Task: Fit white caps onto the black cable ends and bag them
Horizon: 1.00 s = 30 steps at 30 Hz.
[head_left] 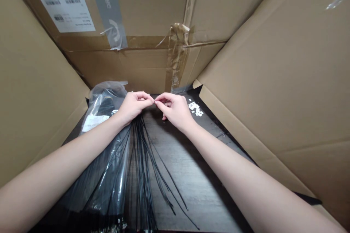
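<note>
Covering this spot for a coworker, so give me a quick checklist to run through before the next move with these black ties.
1. Left hand gathering the thin black cable ties: ok, they fan out below it.
2. Right hand fingers pinching a thin end with the left hand: ok.
3. Ties free of tangles: cannot tell, many cross.
4. Clear plastic bag kept beside the ties: ok, it lies under the left forearm.
5. Dark wood-grain surface free of debris: not ok, small white scraps lie beside the right hand.

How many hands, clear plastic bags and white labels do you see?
Hands: 2 (left hand, right hand)
Clear plastic bags: 1 (clear plastic bag)
White labels: 2 (label on the carton, label on the bag)
Total: 5
</note>
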Motion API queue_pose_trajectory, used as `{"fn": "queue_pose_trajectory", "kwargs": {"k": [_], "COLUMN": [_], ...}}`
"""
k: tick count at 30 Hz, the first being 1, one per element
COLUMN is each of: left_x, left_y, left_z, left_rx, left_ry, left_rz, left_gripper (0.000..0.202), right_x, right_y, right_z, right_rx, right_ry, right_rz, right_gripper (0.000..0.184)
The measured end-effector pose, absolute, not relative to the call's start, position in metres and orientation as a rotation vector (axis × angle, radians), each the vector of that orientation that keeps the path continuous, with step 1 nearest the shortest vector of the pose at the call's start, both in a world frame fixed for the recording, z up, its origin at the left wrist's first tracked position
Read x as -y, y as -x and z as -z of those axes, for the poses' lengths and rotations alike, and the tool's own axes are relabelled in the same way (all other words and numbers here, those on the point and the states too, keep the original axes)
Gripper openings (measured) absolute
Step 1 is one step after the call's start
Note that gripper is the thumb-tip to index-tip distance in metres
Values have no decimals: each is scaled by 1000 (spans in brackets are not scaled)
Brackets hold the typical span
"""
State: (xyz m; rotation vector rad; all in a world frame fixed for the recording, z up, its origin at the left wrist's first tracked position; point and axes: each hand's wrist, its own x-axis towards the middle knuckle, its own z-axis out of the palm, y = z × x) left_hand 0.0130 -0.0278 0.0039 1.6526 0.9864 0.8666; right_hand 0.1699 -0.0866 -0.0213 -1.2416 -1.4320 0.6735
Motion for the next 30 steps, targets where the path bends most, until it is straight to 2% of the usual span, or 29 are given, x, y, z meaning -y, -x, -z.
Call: {"fn": "queue_pose_trajectory", "kwargs": {"k": [4,9,20,30], "left_x": [28,27,27,25], "left_y": [-14,-13,-12,-12], "left_z": [-5,-3,-2,0], "left_rx": [-991,-1008,-995,-964], "left_ry": [-1669,-1701,-1767,-1751], "left_rz": [-858,-849,-800,-778], "left_gripper": [14,12,14,13], "right_x": [88,85,81,83], "right_y": [-172,-174,-175,-174], "right_z": [17,18,20,18], "right_rx": [1618,1747,1829,1834], "right_ry": [1311,1301,1301,1298], "right_rz": [-347,-159,-9,-15], "right_gripper": [14,15,18,18]}}
